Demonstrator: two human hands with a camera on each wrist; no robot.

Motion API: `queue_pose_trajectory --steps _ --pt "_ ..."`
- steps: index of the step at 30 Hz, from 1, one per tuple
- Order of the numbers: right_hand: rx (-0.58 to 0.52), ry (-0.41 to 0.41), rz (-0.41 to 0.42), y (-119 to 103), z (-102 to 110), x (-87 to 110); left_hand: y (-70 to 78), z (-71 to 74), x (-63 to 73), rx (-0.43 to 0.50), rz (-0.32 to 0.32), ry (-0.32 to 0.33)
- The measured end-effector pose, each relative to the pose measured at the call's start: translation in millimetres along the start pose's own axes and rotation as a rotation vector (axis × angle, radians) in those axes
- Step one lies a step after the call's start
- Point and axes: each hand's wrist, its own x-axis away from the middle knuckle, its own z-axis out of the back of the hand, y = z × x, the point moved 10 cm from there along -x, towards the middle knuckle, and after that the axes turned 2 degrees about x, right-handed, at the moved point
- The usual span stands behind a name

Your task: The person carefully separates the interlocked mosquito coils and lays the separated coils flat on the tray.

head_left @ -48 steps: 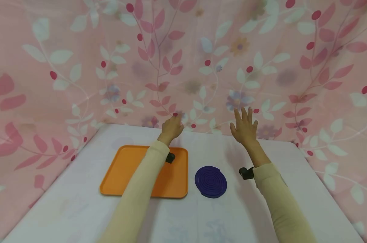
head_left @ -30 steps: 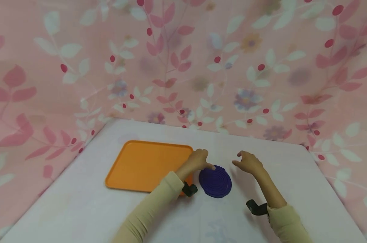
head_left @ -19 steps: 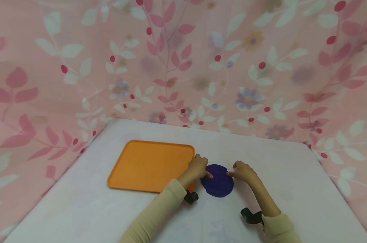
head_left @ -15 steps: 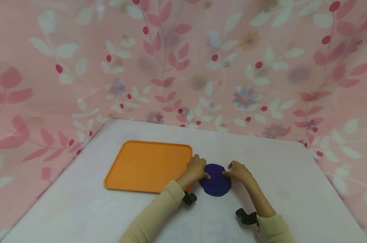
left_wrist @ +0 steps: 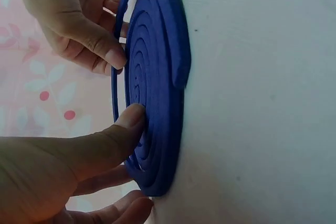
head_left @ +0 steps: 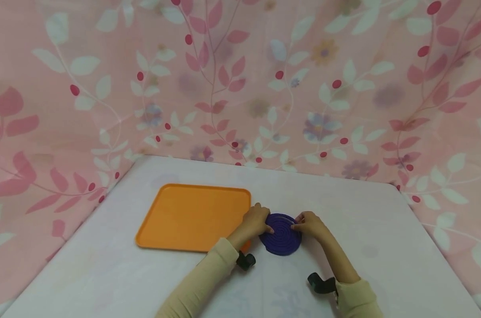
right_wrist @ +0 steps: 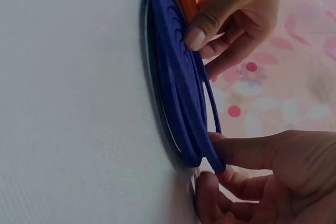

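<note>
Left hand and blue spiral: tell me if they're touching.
Touching. In the left wrist view, the left hand rests its thumb tip on the coils of the blue spiral.

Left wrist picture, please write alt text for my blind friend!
The left hand holds a round, blue, rubbery-looking spiral disc while the right hand pinches its outer coil. White tabletop lies right, pink flowered fabric left.

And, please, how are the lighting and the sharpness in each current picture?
Head view: soft, even light, no strong glare on the orange tray; left wrist view: dimmer, floral cloth blurred behind the blue coil; right wrist view: dim, a shadow on the white tabletop along the coil.
</note>
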Motion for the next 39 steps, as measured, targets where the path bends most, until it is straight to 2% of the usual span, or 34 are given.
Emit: queue_pose_trajectory --steps 5,10,13,16,20,22,26,28,31,35,39 --pt "-0.146 -0.040 0.041 0.6 -1.6 -1.3 -3.4 3.4 -3.0 0.118 -0.049 0.005" --pt "-0.195 -0.047 0.074 -6.1 6.5 2.0 -9.5 5.3 -3.3 0.375 -0.080 -0.033" --pt "-0.249 -0.082 0.090 -12.7 10.3 6.1 -10.1 7.6 -3.2 0.500 -0.115 -0.057" --pt "-0.330 -0.115 0.099 -17.7 13.8 9.7 -5.9 12.8 -2.4 0.542 -0.182 -0.069" --pt "-0.413 -0.125 0.147 -23.0 21.0 12.9 1.6 23.0 1.1 0.504 -0.268 -0.059" --pt "-0.416 -0.116 0.189 -25.3 26.2 14.3 4.5 27.8 3.6 0.487 -0.291 -0.059" --pt "-0.401 -0.086 0.226 -25.3 36.9 16.5 8.3 33.8 9.3 0.506 -0.311 -0.095" --pt "-0.400 -0.094 0.236 -25.5 39.9 17.3 10.2 38.1 12.7 0.485 -0.326 -0.094" --pt "-0.375 -0.140 0.263 -28.2 40.3 18.9 15.0 44.6 17.4 0.352 -0.376 -0.049" --pt "-0.283 -0.207 0.316 -36.7 37.0 22.2 24.0 54.1 24.1 0.119 -0.450 0.069" --pt "-0.134 -0.206 0.417 -57.2 35.1 27.3 33.4 61.0 29.9 -0.002 -0.514 0.157"
